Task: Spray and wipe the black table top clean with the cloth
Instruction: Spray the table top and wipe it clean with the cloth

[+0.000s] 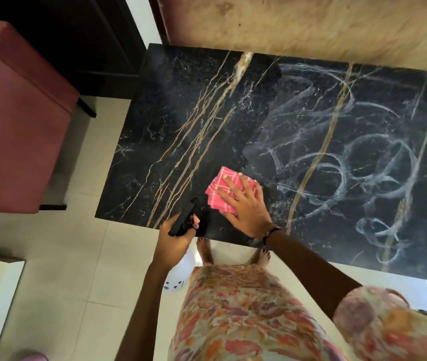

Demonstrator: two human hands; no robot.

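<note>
The black marble table top [181, 105] with gold veins fills the middle of the head view. White smear swirls [350, 162] cover its right half; the left half looks dark. A folded pink checked cloth [217, 186] lies near the front edge, and my right hand [243, 201] presses flat on it with straight fingers. My left hand [174, 239] grips the black trigger head of a spray bottle [185, 220] at the table's front edge. The bottle's white body [181, 272] hangs below my hand, off the table.
A red upholstered seat [17, 121] stands to the left of the table. A beige textured wall [311, 24] runs behind it. Pale floor tiles [82, 256] lie in front, where my bare feet [204, 251] stand by the table edge.
</note>
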